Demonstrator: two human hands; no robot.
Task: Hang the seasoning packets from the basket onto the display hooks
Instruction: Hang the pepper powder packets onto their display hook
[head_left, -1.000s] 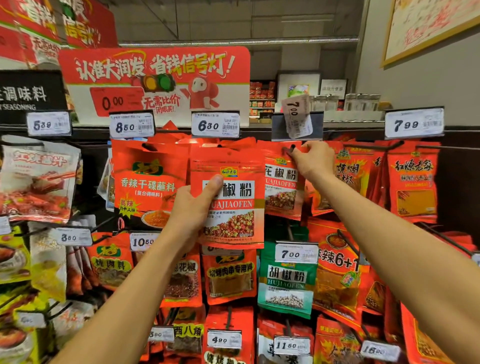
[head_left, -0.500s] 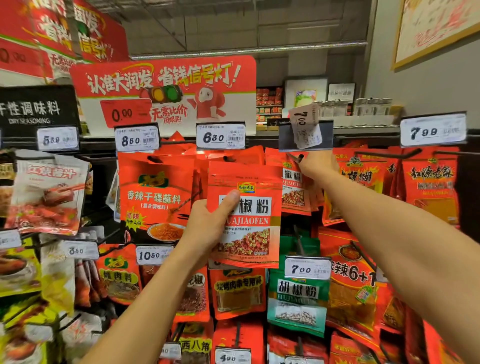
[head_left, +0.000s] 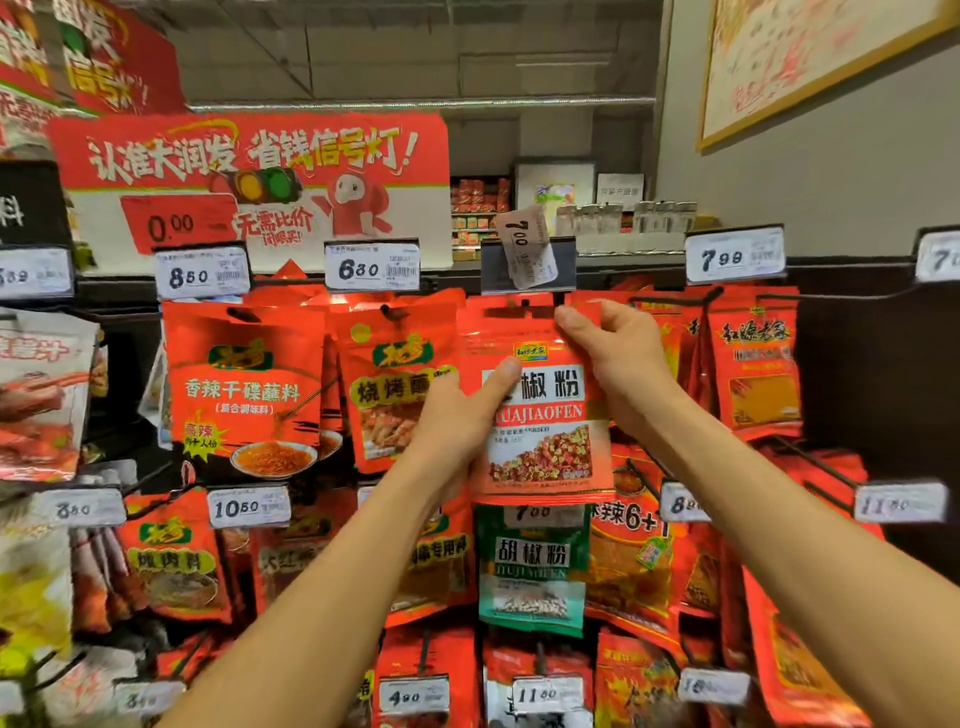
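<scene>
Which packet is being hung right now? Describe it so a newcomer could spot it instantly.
Start at the big red promotional sign, then go down and right to the crooked 7.00 price slip. Just below it, the left hand and right hand hold the red packet. Unlike its neighbours, it reads HUAJIAOFEN above a window of red-and-yellow bits.

The packet (head_left: 545, 415) is a flat red pouch with a white name band reading "HUAJIAOFEN" and a picture of red and yellow bits below; it hangs upright, face out, its top edge at the hook (head_left: 558, 299) under the grey label holder.
</scene>
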